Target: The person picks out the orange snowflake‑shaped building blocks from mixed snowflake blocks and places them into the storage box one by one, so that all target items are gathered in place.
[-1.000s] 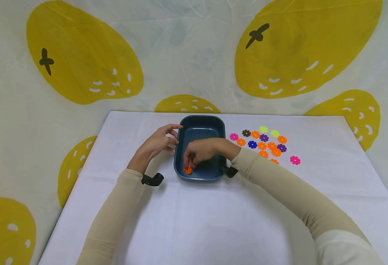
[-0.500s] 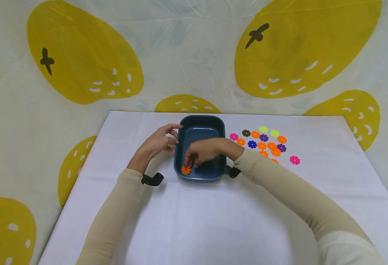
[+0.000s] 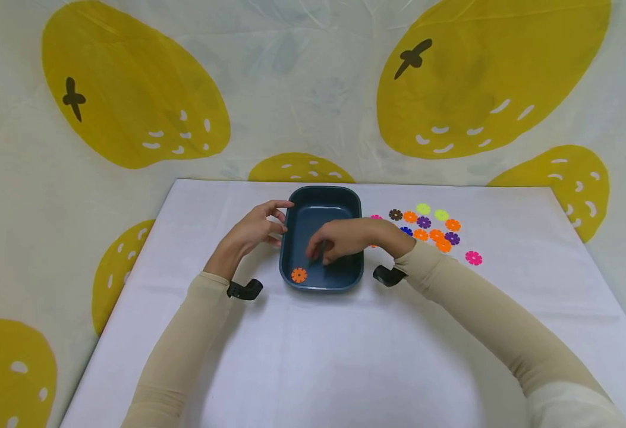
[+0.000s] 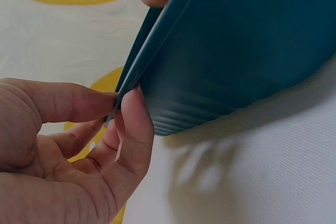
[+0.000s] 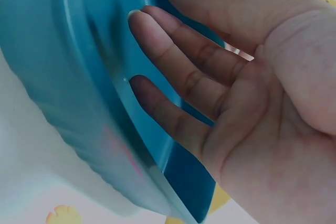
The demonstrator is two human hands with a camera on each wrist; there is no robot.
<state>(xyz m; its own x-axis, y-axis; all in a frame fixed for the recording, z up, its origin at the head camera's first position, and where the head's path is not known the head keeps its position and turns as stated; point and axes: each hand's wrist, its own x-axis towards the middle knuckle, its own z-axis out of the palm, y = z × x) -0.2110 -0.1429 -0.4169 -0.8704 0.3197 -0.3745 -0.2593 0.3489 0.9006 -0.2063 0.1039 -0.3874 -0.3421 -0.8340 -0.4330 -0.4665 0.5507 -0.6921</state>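
Note:
A deep blue rectangular dish [image 3: 339, 274] sits on the white table. My left hand [image 3: 254, 232] pinches its left rim between thumb and finger, as the left wrist view shows up close. Over the dish hovers my right hand [image 3: 342, 241], its fingers loosely bent and nothing between them; in the right wrist view the thumb [image 5: 210, 11] stands apart from the fingers. One orange notched flower-shaped disc [image 3: 299, 275] lies flat on the dish floor in the near left corner.
Several similar discs in orange, purple [image 3: 424, 222], yellow-green [image 3: 423, 208], brown [image 3: 395, 214], blue and pink [image 3: 474, 258] lie scattered right of the dish, some overlapping. My right forearm partly covers them. A lemon-print cloth [image 3: 302, 89] hangs behind the table.
My right hand has let go of the orange disc in the near left corner of the dish, then lifted and moved right and away from it. The left hand stays at the rim.

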